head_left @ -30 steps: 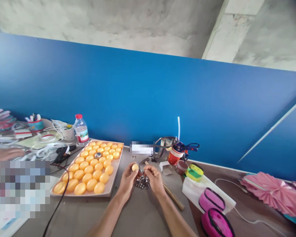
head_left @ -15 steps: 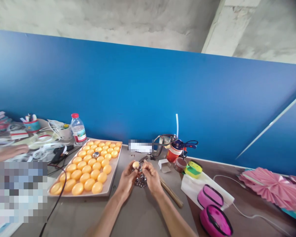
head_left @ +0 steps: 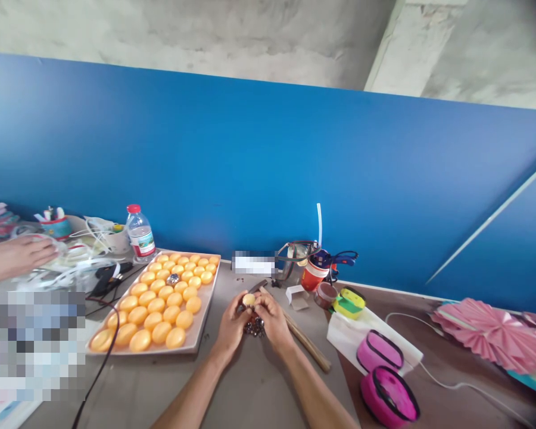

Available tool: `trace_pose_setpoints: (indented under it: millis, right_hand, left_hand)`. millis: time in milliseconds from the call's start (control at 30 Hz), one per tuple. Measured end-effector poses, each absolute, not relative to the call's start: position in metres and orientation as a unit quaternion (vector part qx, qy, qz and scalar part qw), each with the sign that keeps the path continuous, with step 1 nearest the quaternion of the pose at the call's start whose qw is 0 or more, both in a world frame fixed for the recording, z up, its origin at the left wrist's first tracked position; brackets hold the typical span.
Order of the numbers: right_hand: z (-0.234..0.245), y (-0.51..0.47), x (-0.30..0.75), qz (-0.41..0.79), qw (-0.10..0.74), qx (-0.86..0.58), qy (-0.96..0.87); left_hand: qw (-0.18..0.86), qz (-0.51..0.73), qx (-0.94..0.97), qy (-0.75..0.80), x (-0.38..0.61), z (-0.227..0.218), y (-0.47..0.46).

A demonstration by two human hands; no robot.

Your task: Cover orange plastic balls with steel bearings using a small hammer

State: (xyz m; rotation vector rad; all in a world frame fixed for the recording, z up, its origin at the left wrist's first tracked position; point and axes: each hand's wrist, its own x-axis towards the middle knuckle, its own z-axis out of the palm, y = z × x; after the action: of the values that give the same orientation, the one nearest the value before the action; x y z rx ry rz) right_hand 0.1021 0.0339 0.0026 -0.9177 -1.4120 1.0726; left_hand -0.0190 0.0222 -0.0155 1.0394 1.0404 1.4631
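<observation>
My left hand (head_left: 231,325) is closed around a small orange ball (head_left: 249,300), whose top shows between the fingertips. Close against it, my right hand (head_left: 272,322) has its fingers pinched at the ball's side; whatever sits in that pinch is too small to make out. Shiny dark and silver pieces (head_left: 254,327) show just below the ball, between my two hands; whether they hang from it or lie on the table cannot be told. To the left stands a shallow white tray (head_left: 199,319) holding rows of orange balls, among them one silver-studded ball (head_left: 173,279).
A hammer with a wooden handle (head_left: 310,344) lies by my right hand. Behind are a red cup (head_left: 314,276), a brown jar (head_left: 326,294) and a small white box (head_left: 297,298). Pink cases (head_left: 389,398) sit right. A bottle (head_left: 140,237) and another person's hand (head_left: 29,253) are left.
The other person's hand at the left has come up and further into view. My hands stay together at the ball, with small finger shifts. The view has moved slightly.
</observation>
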Motion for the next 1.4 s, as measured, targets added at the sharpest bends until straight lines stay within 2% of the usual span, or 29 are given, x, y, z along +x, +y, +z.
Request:
trace_pose_setpoints:
  millis: [333, 767, 1033, 1167, 1267, 1400]
  right_hand:
    - [-0.002, 0.036, 0.101, 0.393, 0.526, -0.426, -0.623]
    - [-0.011, 0.037, 0.097, 0.39, 0.536, -0.457, -0.593]
    - [-0.008, 0.037, 0.098, 0.436, 0.553, -0.447, -0.552]
    - [-0.012, 0.044, 0.109, 0.361, 0.576, -0.477, -0.558]
    - [-0.016, 0.045, 0.115, 0.255, 0.517, -0.515, -0.634]
    - [-0.019, 0.036, 0.113, 0.124, 0.375, -0.528, -0.752]
  left_hand:
    - [0.453, 0.576, 0.488, 0.474, -0.022, -0.014, 0.022]
    - [0.425, 0.556, 0.524, 0.485, -0.02, -0.017, 0.016]
    - [0.441, 0.584, 0.485, 0.479, -0.014, -0.01, 0.012]
    - [0.501, 0.609, 0.418, 0.45, -0.012, -0.008, 0.013]
    - [0.545, 0.622, 0.366, 0.427, -0.013, -0.009, 0.016]
    - [0.552, 0.634, 0.347, 0.416, -0.016, -0.01, 0.018]
